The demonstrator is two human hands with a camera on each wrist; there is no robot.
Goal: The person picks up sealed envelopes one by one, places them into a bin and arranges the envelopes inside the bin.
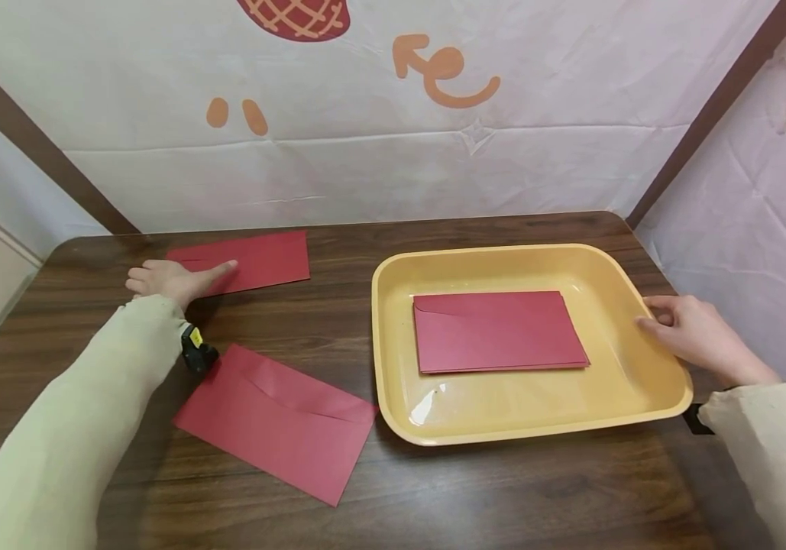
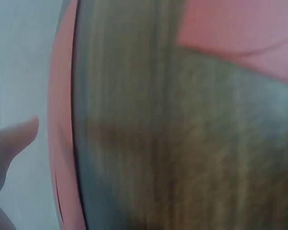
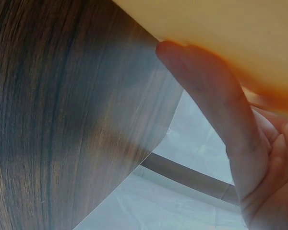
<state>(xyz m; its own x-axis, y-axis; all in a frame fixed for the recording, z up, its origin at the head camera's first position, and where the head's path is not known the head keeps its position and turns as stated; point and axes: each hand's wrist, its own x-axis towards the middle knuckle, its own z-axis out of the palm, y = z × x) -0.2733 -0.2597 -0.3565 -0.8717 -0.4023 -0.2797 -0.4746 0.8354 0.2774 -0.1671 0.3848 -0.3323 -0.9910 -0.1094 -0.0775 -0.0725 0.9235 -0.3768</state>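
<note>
At the far left of the table, my left hand is spread out by a red envelope, its thumb in front of the paper in the head view. Whether the hand touches that envelope I cannot tell. Nearer lies a second red envelope, flap side up, also at the top of the left wrist view. My right hand grips the right rim of a yellow tray, its fingers against the tray's wall in the right wrist view. A neat stack of red envelopes lies inside the tray.
The wood-grain table ends at a light patterned cloth hung behind it. Brown posts stand past both back corners. The near envelope's right corner meets the tray's left side.
</note>
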